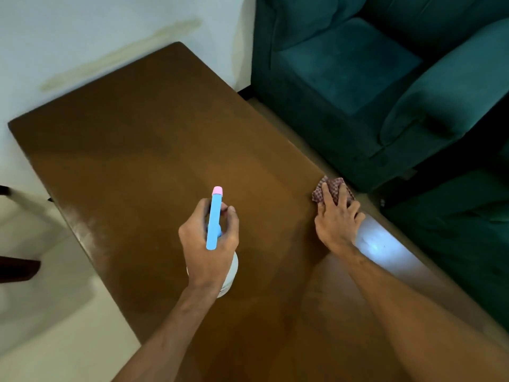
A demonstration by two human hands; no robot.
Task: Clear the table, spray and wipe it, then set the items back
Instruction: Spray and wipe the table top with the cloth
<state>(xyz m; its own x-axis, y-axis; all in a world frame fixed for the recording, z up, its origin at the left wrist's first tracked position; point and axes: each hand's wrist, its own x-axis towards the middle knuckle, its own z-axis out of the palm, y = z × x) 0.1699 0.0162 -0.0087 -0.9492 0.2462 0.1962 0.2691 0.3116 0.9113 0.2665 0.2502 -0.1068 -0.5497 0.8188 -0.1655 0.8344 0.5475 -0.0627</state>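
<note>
A teal upholstered armchair (358,78) is seen at the far right, beside a white wall (82,23). A second teal seat (454,230) is placed nearer on the right. A yellowish streak (124,55) is marked across the wall. Pale floor (41,299) is shown on the left, where a dark piece (16,270) is cut off by the edge.

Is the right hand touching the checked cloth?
Touching. The head view shows the right hand resting on the cloth, fingers spread over it, at the table edge.
</note>
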